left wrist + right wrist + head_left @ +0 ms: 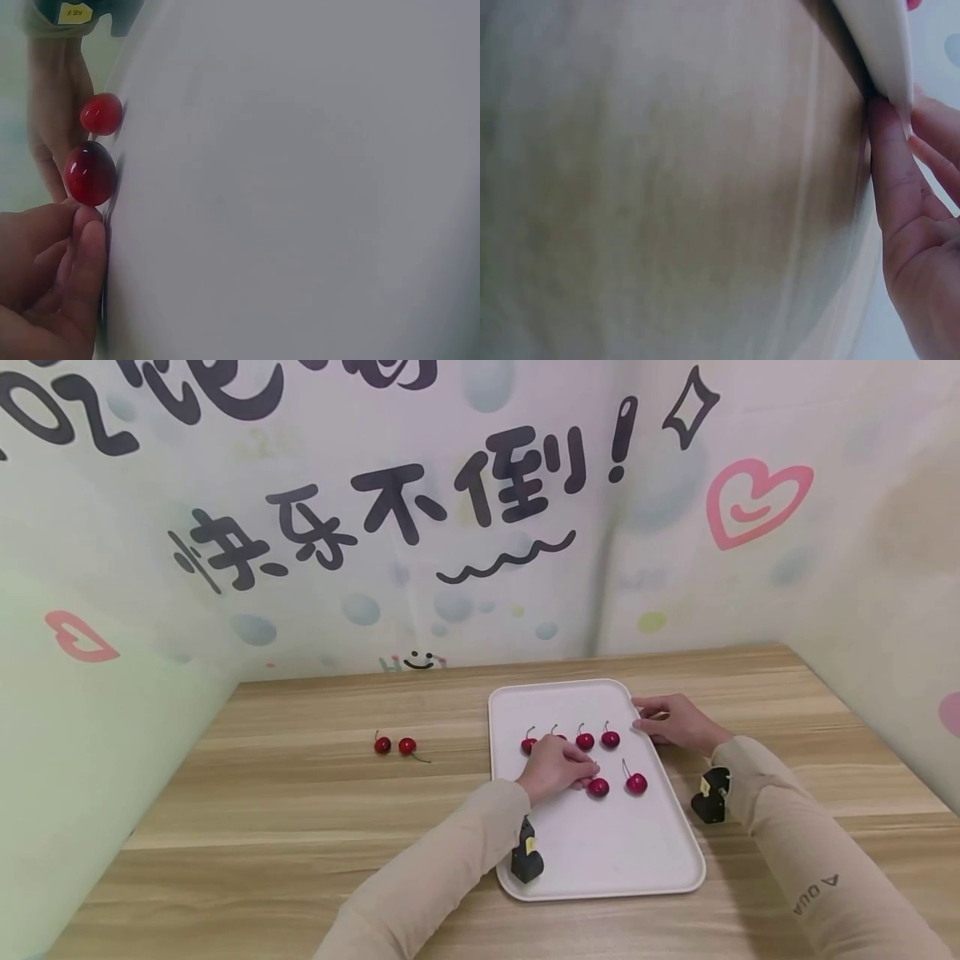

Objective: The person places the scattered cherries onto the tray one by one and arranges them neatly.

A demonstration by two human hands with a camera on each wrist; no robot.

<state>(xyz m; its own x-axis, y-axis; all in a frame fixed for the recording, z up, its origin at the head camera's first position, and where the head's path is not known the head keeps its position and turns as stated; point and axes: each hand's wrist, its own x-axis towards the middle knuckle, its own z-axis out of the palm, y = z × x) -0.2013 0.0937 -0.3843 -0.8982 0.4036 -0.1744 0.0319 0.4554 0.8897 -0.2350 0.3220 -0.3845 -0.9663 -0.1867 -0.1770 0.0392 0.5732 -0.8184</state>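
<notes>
A white tray [600, 852] lies on the table, with a row of several red cherries [610, 740] across its back half. My left hand [557, 768] reaches over the tray and pinches a cherry [597, 787] at its stem end; the fingers hide most of the stem. In the left wrist view that cherry [91, 174] sits right at the fingertips. Beside it on the right is another cherry [636, 783] with its stem upward. My right hand [678, 723] holds the tray's right rim, and the right wrist view shows fingers [892, 165] on both sides of the rim.
Two more cherries [407, 746] lie on the wooden table [300, 827] left of the tray. A printed wall covering [487, 610] rises behind the table's back edge. Small black devices [527, 856] are worn at both wrists.
</notes>
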